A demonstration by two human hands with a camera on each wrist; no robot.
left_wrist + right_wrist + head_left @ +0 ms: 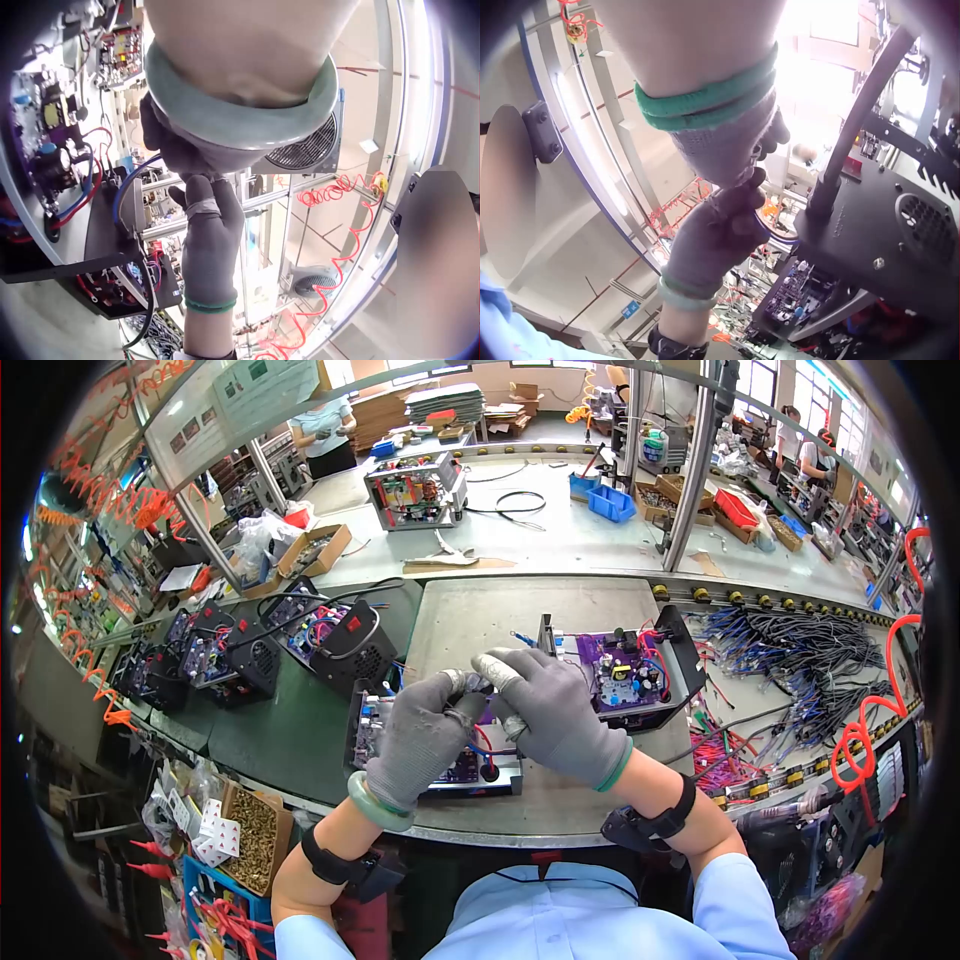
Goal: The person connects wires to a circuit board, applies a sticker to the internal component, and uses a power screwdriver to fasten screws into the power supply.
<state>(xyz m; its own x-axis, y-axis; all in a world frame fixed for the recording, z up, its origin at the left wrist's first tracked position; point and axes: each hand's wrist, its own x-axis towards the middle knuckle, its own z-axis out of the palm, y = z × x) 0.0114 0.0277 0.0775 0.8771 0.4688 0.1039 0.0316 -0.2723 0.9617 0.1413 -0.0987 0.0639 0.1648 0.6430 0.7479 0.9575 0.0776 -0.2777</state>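
Note:
Above an open chassis with a circuit board [465, 768], two grey-gloved hands meet at their fingertips. The left hand [415, 735] has its fingers curled round a blue wire [129, 184], which rises from the black chassis [112, 232] in the left wrist view. Against it, the right hand [565, 718] pinches at the wire's end, which the fingers mostly hide. In the right wrist view the left hand [712, 244] lies below the right hand [724, 150]. A second open chassis with a purple board [625, 670] stands just right of the hands.
More black units [345, 645] stand along the green left surface. Bundled cables [800, 660] lie at the right, beside a coiled red air hose [855, 735]. A box of screws [250, 835] is at the lower left. Behind the metal rail are pliers [445, 555] and a blue bin [612, 503].

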